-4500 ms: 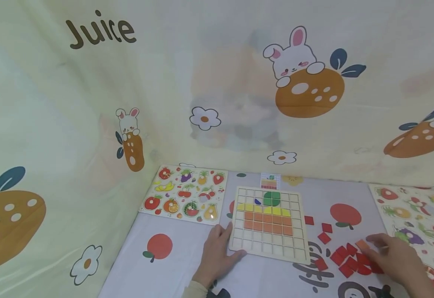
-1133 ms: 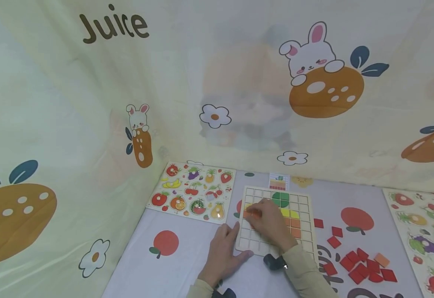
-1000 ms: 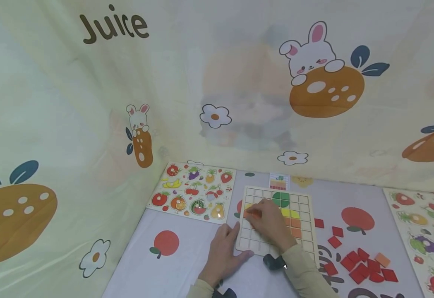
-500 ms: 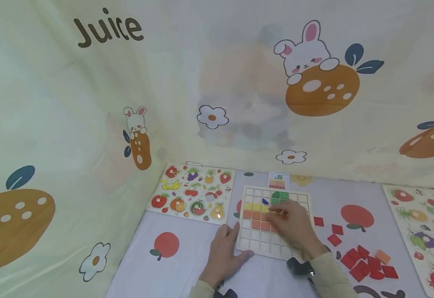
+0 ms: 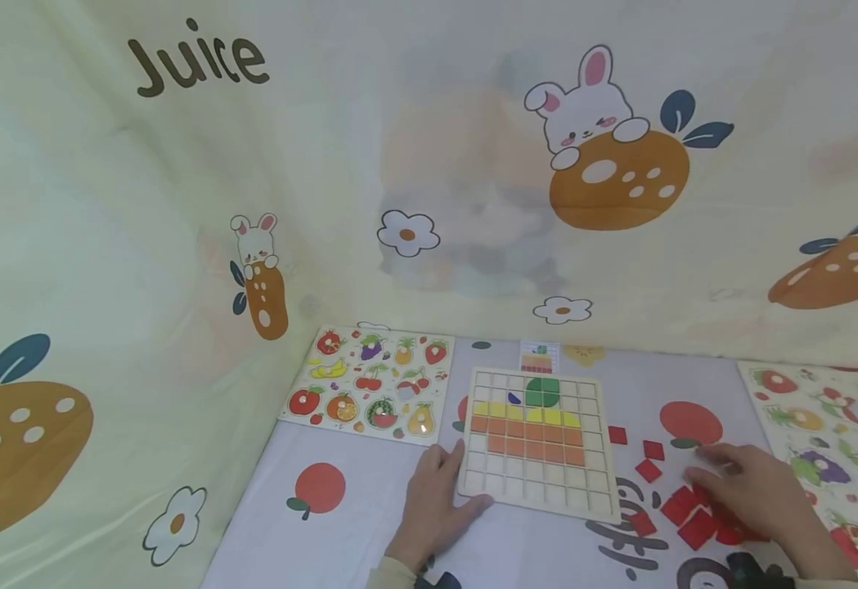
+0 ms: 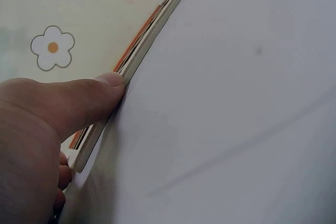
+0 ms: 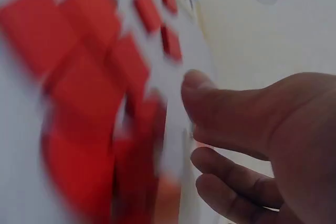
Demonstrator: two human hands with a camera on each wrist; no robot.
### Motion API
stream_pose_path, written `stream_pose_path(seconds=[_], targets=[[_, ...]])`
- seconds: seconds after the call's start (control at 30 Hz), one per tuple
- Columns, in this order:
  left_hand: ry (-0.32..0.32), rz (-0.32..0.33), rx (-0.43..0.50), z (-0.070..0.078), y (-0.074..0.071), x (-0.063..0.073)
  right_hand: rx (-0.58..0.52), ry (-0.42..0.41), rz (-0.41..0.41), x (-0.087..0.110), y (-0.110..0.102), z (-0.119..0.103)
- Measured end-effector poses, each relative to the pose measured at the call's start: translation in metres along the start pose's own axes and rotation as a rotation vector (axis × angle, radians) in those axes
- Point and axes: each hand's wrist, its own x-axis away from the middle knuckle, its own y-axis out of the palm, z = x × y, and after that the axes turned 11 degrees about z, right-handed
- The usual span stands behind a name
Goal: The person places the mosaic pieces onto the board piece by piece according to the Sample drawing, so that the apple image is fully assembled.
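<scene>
In the head view, a grid board (image 5: 505, 484) is seen lying on the worktop (image 5: 546, 556), right of the lower centre. Its lower left corner is touched by the left hand (image 5: 432, 507), with thumb and fingers spread. At the lower right, the right hand (image 5: 756, 495) is held over red tiles (image 5: 697, 529), thumb and fingers parted. In the left wrist view, the board's edge is pressed by a straight thumb. In the right wrist view, the tiles are blurred at the left; something orange (image 7: 168, 200) is partly seen at the lower centre.
</scene>
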Motion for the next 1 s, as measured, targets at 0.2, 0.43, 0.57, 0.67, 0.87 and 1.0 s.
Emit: stream_pose_path(seconds=[0.2, 0.43, 0.57, 0.67, 0.87, 1.0], targets=[[-0.009, 0.013, -0.007, -0.003, -0.003, 0.001, 0.027, 0.112, -0.039, 0.011, -0.003, 0.035], [-0.006, 0.014, 0.003, -0.005, -0.003, 0.000, 0.023, 0.082, -0.002, 0.015, -0.002, 0.039], [-0.010, 0.007, -0.001, -0.006, 0.000, 0.000, 0.004, 0.085, -0.005, 0.017, -0.002, 0.039], [-0.016, 0.000, 0.001, -0.006, 0.002, -0.001, -0.020, 0.091, 0.001, 0.018, -0.001, 0.038], [-0.017, -0.011, 0.002, -0.004, 0.001, -0.001, -0.087, 0.050, 0.055, 0.020, 0.002, 0.030], [-0.014, -0.010, 0.011, -0.002, 0.001, 0.000, -0.154, 0.031, 0.174, 0.020, 0.008, 0.019]])
